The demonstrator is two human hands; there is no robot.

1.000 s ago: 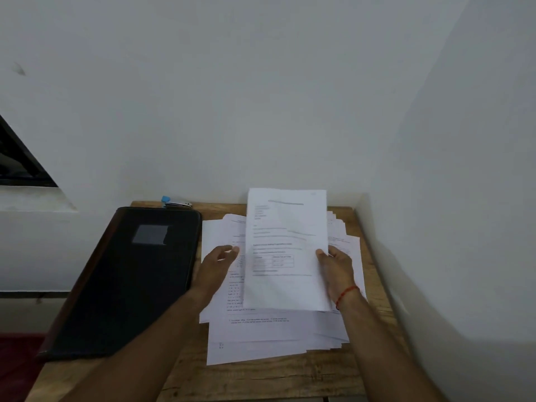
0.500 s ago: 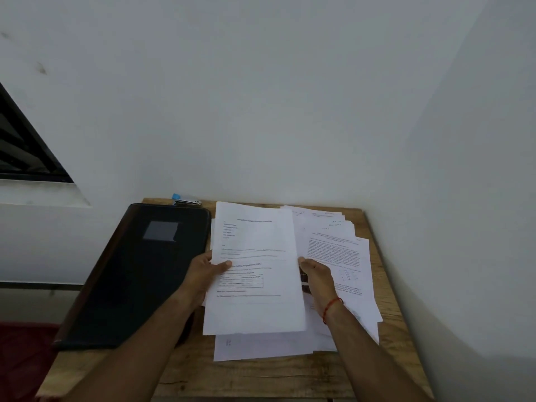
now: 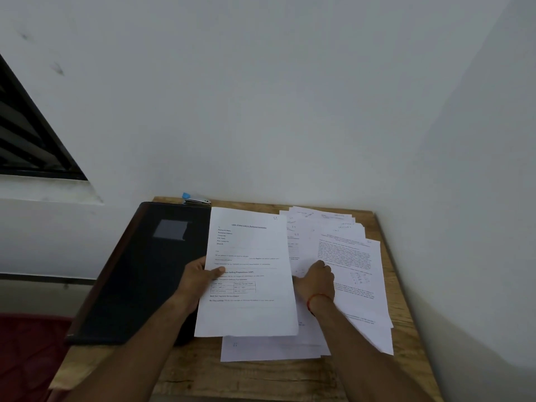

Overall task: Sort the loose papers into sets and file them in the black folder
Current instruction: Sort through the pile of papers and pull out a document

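A closed black folder [image 3: 145, 271] with a grey label lies on the left half of the wooden table [image 3: 261, 375]. My left hand [image 3: 195, 278] pinches the left edge of a printed sheet [image 3: 249, 265], thumb on top, holding it beside the folder. A fanned heap of loose papers [image 3: 351, 256] covers the right half of the table. On that heap rests my right hand [image 3: 314, 278], with a red thread round the wrist; its fingertips are hidden under the held sheet's right edge.
A small stapler with a blue end [image 3: 195, 198] lies at the table's back edge behind the folder. White walls close in behind and on the right. A dark window [image 3: 26, 134] is at the left. A red surface [image 3: 29, 358] shows below left.
The printed sheet moved left off the heap toward the folder, now held by my left hand alone. My right hand let go of it and came down onto the heap.
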